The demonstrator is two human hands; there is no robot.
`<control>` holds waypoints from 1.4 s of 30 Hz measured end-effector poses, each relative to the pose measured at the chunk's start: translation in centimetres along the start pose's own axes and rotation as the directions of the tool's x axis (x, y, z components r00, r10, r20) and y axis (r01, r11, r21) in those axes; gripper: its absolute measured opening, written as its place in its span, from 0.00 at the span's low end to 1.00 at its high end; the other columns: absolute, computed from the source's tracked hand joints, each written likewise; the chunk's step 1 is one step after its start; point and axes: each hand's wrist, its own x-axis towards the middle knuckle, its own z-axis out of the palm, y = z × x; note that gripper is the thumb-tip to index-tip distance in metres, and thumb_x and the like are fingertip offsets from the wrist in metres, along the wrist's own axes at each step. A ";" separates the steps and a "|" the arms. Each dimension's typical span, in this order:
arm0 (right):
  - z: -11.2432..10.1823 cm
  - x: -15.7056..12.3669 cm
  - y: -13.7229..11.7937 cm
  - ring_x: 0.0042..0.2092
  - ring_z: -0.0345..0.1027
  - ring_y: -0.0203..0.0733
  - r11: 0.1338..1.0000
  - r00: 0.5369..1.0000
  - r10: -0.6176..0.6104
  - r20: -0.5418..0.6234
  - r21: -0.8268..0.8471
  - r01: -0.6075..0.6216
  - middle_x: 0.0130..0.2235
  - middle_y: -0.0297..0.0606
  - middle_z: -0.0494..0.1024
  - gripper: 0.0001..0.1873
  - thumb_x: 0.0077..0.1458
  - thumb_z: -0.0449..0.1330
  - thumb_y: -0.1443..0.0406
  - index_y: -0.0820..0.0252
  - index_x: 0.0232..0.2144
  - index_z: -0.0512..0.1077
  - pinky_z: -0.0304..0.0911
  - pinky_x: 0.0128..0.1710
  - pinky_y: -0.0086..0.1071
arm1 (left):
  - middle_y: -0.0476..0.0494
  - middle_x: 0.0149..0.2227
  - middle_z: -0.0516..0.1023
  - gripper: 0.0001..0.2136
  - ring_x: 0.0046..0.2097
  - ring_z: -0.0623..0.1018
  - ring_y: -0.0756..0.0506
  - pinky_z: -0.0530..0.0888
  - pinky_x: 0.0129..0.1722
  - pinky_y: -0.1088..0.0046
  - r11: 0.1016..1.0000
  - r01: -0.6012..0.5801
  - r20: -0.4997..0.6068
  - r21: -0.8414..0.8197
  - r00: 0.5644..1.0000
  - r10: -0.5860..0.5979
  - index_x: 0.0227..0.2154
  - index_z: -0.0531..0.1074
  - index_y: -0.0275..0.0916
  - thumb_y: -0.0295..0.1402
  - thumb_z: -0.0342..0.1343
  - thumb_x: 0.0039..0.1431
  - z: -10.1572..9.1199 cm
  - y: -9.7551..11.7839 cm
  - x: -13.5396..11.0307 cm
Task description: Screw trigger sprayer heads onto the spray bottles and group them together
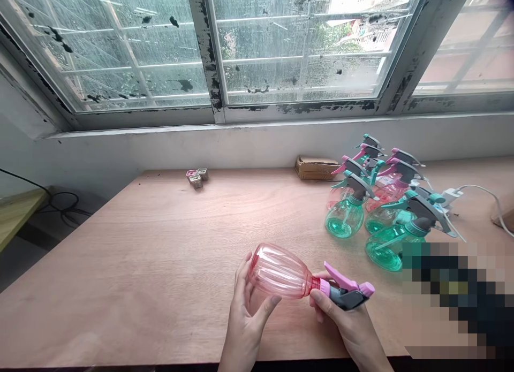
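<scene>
A clear pink spray bottle (279, 270) lies sideways between my hands, above the front part of the table. My left hand (247, 313) wraps round the broad base end, thumb along the lower side. At the neck, my right hand (337, 313) grips the pink collar, its thumb on the near side and fingers partly hidden behind. The spray head (349, 291), with a pink trigger and a dark grey body, points to the right. I can see no liquid inside the bottle.
Several green and pink spray bottles (344, 219) stand at the right. Behind them lies a cardboard box (315, 168). Small blocks (196, 180) sit near the back edge of the wooden table (140, 286). A white cable (482, 189) runs at the right. A blurred dark patch covers the lower right.
</scene>
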 end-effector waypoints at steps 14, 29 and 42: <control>0.0 0.0 -0.7 0.25 0.64 0.36 1.000 0.999 -0.001 0.049 -0.023 0.002 0.23 0.29 0.76 0.18 0.53 0.77 0.52 0.55 0.39 0.82 0.62 0.29 0.33 | 0.41 0.72 0.68 0.39 0.74 0.64 0.31 0.59 0.74 0.51 1.000 -0.017 0.043 0.023 0.999 0.016 0.70 0.62 0.52 0.43 0.72 0.58 0.7 1.4 -0.8; -0.2 0.1 -0.1 0.24 0.67 0.39 1.000 1.000 0.009 0.008 -0.001 -0.009 0.26 0.34 0.83 0.24 0.55 0.75 0.51 0.56 0.48 0.78 0.64 0.29 0.35 | 0.45 0.74 0.63 0.34 0.72 0.66 0.33 0.60 0.73 0.50 0.995 -0.073 -0.004 0.065 0.997 0.074 0.66 0.67 0.57 0.39 0.72 0.59 -0.2 -0.8 0.1; -0.2 0.1 0.0 0.25 0.67 0.39 1.000 1.000 -0.011 -0.013 -0.020 0.011 0.26 0.33 0.82 0.23 0.53 0.76 0.52 0.55 0.46 0.79 0.64 0.30 0.35 | 0.40 0.69 0.72 0.33 0.70 0.70 0.29 0.64 0.71 0.49 1.000 0.000 -0.041 -0.023 0.999 -0.001 0.65 0.70 0.51 0.42 0.72 0.57 0.1 -0.2 0.2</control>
